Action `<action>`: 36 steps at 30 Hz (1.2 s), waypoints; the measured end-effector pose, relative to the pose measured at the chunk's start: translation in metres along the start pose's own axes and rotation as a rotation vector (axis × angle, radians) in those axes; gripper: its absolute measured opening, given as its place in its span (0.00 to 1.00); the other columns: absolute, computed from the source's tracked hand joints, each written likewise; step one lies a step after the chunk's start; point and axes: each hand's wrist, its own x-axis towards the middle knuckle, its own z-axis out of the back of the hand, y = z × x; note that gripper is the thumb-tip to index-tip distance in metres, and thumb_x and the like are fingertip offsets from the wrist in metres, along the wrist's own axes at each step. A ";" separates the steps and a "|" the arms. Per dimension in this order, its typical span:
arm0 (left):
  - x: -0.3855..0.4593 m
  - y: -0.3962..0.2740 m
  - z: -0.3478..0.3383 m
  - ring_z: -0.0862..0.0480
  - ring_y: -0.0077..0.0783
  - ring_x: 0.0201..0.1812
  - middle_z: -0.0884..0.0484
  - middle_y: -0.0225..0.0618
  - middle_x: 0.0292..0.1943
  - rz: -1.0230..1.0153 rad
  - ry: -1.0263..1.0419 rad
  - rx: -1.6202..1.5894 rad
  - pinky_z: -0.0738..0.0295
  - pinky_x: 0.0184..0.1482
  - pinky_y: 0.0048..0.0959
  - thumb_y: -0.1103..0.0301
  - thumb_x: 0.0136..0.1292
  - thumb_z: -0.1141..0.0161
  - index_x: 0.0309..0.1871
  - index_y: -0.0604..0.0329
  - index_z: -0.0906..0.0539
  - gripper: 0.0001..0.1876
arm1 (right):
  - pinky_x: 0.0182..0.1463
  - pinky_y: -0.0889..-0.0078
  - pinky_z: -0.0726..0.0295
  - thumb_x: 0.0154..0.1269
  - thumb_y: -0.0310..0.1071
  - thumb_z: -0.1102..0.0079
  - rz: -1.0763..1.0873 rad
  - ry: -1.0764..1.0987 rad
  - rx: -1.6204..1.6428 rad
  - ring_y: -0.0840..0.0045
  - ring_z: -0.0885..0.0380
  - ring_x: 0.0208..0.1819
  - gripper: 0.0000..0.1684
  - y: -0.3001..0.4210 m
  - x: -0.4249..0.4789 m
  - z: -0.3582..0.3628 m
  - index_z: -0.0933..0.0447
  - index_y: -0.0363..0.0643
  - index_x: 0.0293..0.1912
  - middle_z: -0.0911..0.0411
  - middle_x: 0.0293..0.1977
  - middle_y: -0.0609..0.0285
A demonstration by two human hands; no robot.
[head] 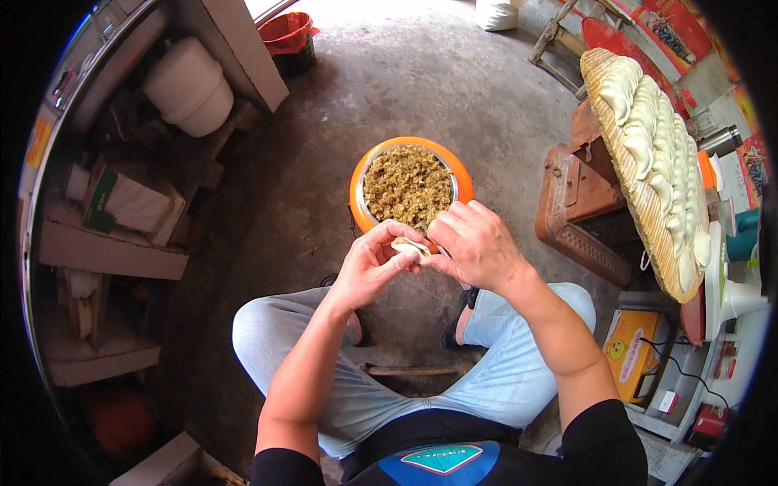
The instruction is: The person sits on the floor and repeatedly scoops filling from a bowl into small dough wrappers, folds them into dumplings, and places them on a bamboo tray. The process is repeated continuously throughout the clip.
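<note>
Between both hands is a small dough wrapper with filling point(408, 245), its edges partly folded together. My left hand point(378, 258) holds it from the left, thumb in front and fingers behind. My right hand point(473, 243) pinches its right end with thumb and finger; a thin utensil, mostly hidden, seems to lie in that palm. Just beyond the hands stands an orange-rimmed bowl point(361, 209) with a metal inner rim, full of chopped filling point(408, 182). At the right, rows of shaped dumplings point(665, 158) lie on a ridged woven tray point(614, 146).
A rusty metal stove-like box point(565, 212) stands below the tray. On the left are shelves point(115, 249) with a white container point(191, 85). A lined waste bin point(292, 45) stands at the upper left, a wooden ladder-like frame point(556, 45) at the upper right. The floor is concrete.
</note>
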 end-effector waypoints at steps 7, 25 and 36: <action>0.002 0.002 0.000 0.20 0.24 0.47 0.21 0.39 0.47 -0.063 0.000 -0.105 0.21 0.47 0.25 0.72 0.63 0.39 0.49 0.62 0.27 0.13 | 0.24 0.71 0.33 0.45 0.42 0.28 0.099 -0.278 0.092 0.74 0.32 0.21 0.16 0.002 -0.003 0.000 0.25 0.46 0.30 0.33 0.19 0.67; 0.002 0.000 -0.003 0.21 0.27 0.53 0.21 0.40 0.51 -0.062 -0.022 0.047 0.25 0.57 0.27 0.76 0.62 0.39 0.52 0.66 0.26 0.16 | 0.23 0.72 0.32 0.43 0.36 0.28 0.053 -0.252 0.091 0.75 0.31 0.20 0.11 0.006 -0.002 0.000 0.21 0.47 0.28 0.32 0.18 0.67; 0.001 0.002 -0.004 0.20 0.27 0.50 0.21 0.40 0.50 -0.073 -0.033 0.013 0.24 0.54 0.27 0.77 0.63 0.40 0.50 0.66 0.25 0.13 | 0.30 0.71 0.25 0.49 0.39 0.32 -0.078 -0.148 0.159 0.74 0.26 0.27 0.11 0.009 -0.006 0.000 0.23 0.47 0.30 0.29 0.23 0.67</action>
